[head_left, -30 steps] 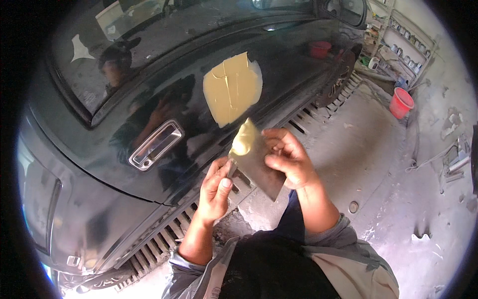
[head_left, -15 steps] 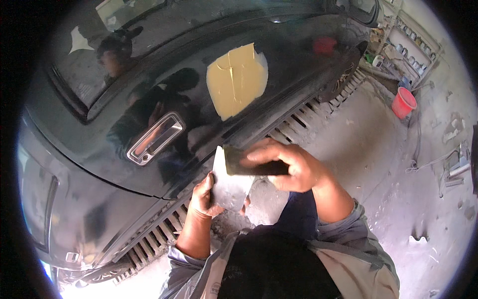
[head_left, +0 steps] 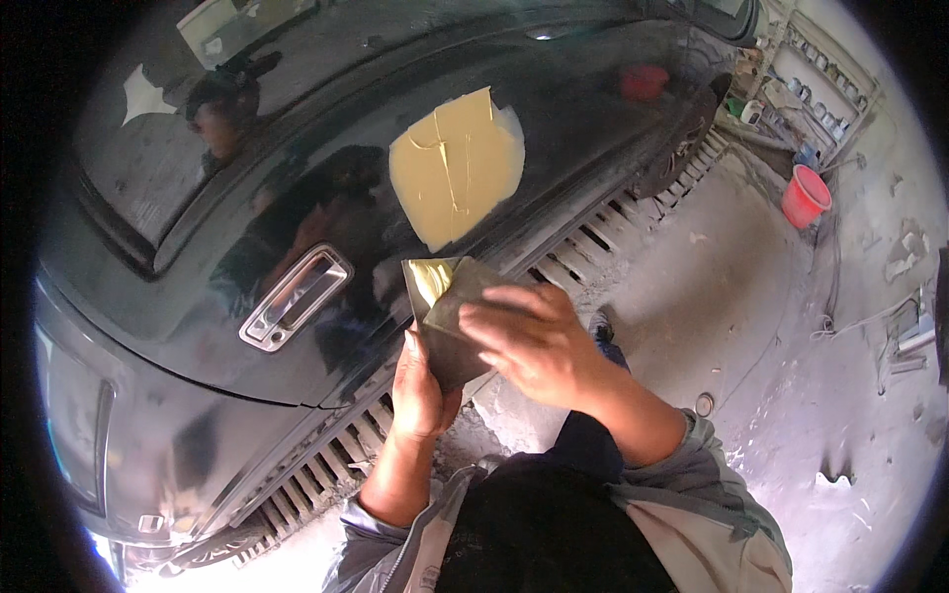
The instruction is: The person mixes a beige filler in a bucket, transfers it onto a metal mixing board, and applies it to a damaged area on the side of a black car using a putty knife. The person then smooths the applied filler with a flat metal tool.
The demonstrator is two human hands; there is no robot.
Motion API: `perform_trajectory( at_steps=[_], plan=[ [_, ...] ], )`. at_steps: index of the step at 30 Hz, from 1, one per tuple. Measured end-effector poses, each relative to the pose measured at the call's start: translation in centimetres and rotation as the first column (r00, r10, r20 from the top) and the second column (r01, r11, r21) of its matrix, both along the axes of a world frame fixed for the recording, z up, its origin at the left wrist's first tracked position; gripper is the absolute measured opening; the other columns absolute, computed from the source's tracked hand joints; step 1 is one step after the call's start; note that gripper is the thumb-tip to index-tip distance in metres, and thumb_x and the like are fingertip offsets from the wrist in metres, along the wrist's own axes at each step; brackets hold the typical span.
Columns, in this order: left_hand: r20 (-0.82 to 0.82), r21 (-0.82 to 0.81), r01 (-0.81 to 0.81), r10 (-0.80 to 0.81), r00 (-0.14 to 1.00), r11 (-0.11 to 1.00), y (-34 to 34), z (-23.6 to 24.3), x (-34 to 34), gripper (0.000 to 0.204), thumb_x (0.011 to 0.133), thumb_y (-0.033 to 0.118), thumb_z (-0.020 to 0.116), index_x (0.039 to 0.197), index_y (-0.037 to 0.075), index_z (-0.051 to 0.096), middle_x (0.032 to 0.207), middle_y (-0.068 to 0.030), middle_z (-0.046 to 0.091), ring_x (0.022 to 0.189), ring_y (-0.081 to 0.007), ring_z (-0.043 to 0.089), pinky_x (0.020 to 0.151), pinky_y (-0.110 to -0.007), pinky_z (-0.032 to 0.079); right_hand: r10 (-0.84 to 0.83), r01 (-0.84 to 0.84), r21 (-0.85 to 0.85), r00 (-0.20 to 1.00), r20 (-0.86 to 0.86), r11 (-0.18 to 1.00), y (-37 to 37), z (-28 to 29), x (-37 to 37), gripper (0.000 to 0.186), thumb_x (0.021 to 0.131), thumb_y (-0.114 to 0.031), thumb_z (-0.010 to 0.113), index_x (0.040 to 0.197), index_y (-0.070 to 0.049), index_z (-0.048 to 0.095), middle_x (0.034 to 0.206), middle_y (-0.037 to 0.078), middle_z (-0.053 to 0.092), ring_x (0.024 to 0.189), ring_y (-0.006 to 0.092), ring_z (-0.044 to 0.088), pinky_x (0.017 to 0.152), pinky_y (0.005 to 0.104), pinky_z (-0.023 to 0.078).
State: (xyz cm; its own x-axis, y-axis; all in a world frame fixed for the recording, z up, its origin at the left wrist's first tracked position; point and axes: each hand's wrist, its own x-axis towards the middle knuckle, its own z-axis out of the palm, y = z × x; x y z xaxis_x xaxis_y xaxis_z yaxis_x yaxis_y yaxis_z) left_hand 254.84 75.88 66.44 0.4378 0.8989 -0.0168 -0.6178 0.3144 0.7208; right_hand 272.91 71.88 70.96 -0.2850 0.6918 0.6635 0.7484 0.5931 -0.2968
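Observation:
My left hand [head_left: 419,395] grips a thin flat mixing plate [head_left: 450,360] from below, thumb along its near-left edge. A smear of yellow putty [head_left: 430,280] lies at the plate's far-left corner. Over the plate, my right hand [head_left: 539,348] holds a dark, flat spreader [head_left: 475,284], its edge against the putty; the fingers are slightly blurred. Beyond both hands, a patch of tan-yellow filler [head_left: 460,163] covers part of the dark car door [head_left: 336,395], with raised ridges down its middle and a greyish rim at the right.
The chrome door handle [head_left: 297,298] is left of my hands. A slotted floor grate [head_left: 583,247] runs beneath the car. At the right are a red bucket [head_left: 806,196], a shelf with several cans [head_left: 825,89] and a small round tin [head_left: 704,403] on the floor.
The plate and spreader have moved up and slightly left, toward the car. The spreader now covers more of the plate, and yellow putty shows at the plate's corner.

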Motion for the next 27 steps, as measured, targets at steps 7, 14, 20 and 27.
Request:
perform_trajectory(
  at_steps=[7, 14, 20, 27],
  plan=[
    [-0.365, 0.819, -0.006, 0.527, 0.767, 0.574, 2.0, -0.7, -2.9, 0.052, 0.105, 0.034, 0.036, 0.141, -0.004, 0.041, 0.135, -0.0161, 0.053, 0.121, -0.0251, 0.054, 0.103, -0.038, 0.041, -0.092, 0.077, -0.187, 0.993, -0.073, 0.979, 2.4, -2.6, 4.6, 0.046, 0.086, -0.017, 0.067, 0.13, -0.012, 0.056, 0.127, 0.01, 0.06, 0.121, 0.0305, 0.052, 0.104, 0.0444, 0.037],
    [-0.125, 0.069, 0.028, -0.02, 0.992, 0.997, 0.3, -0.9, -1.4, 0.066, 0.1, 0.053, 0.036, 0.145, 0.005, 0.035, 0.135, -0.0199, 0.051, 0.121, -0.0381, 0.054, 0.089, -0.057, 0.053, -0.343, 0.339, 0.13, 0.939, 0.009, 0.932, 11.6, -0.2, 9.1, 0.05, 0.09, -0.017, 0.059, 0.138, -0.013, 0.047, 0.143, 0.006, 0.049, 0.132, 0.0276, 0.042, 0.097, 0.0492, 0.035],
    [-0.172, -0.185, 0.05, -0.082, 0.982, 0.981, -1.7, -3.5, -1.1, 0.071, 0.096, 0.062, 0.039, 0.143, 0.008, 0.039, 0.131, -0.0152, 0.054, 0.117, -0.0353, 0.056, 0.082, -0.054, 0.055, -0.348, 0.32, 0.254, 0.935, 0.074, 0.913, 15.5, 1.2, 9.2, 0.052, 0.086, -0.018, 0.063, 0.136, -0.014, 0.049, 0.144, 0.001, 0.048, 0.133, 0.0239, 0.038, 0.092, 0.0506, 0.035],
    [-0.17, -0.278, 0.064, -0.115, 0.979, 0.958, -2.4, -4.9, -1.0, 0.07, 0.096, 0.062, 0.04, 0.143, 0.009, 0.04, 0.132, -0.0149, 0.054, 0.116, -0.0362, 0.055, 0.081, -0.057, 0.051, -0.341, 0.324, 0.234, 0.94, 0.034, 0.917, 17.0, 1.2, 8.6, 0.046, 0.088, -0.013, 0.059, 0.133, -0.013, 0.053, 0.143, 0.003, 0.05, 0.135, 0.0233, 0.039, 0.098, 0.0463, 0.032]
  ],
)
